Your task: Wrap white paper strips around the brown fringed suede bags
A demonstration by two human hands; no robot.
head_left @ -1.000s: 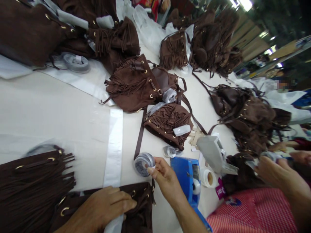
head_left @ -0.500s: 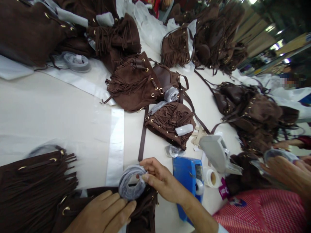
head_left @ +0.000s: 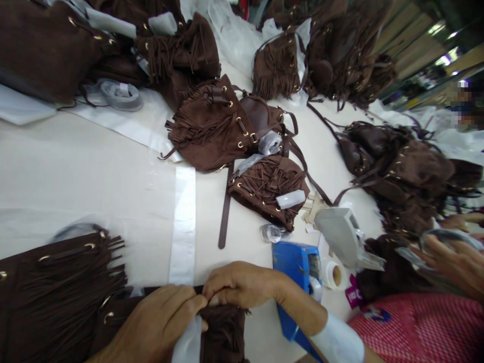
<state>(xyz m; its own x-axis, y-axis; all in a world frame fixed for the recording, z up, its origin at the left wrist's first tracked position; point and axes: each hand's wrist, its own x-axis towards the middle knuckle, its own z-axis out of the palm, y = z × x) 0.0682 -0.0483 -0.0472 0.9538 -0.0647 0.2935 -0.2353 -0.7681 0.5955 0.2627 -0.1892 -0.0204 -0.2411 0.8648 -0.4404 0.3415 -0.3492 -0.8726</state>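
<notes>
A dark brown fringed suede bag [head_left: 224, 335] lies at the bottom of the head view, its opening towards the far side. My left hand [head_left: 159, 315] is closed over its near middle, fingers pressed together at the rim. Beside it, my right hand [head_left: 242, 285] has its fingers curled down over the bag's rim, the tips partly hidden. The two hands meet at the opening. A strip of white wrapping [head_left: 189, 340] shows below my left fingers. The plastic-wrapped coil is out of sight. Another fringed bag [head_left: 64, 287] lies to the left.
A blue tape dispenser [head_left: 293, 282] stands right of my right forearm, near a grey dispenser [head_left: 336, 234] and a white roll [head_left: 333, 275]. Brown bags [head_left: 212, 126] and a smaller fringed bag [head_left: 270, 189] lie ahead. A co-worker's hand [head_left: 449, 262] is at the far right.
My right hand has moved down to the bag's rim, and the wrapped coil it held has gone from view. My left fingers have drawn in towards it.
</notes>
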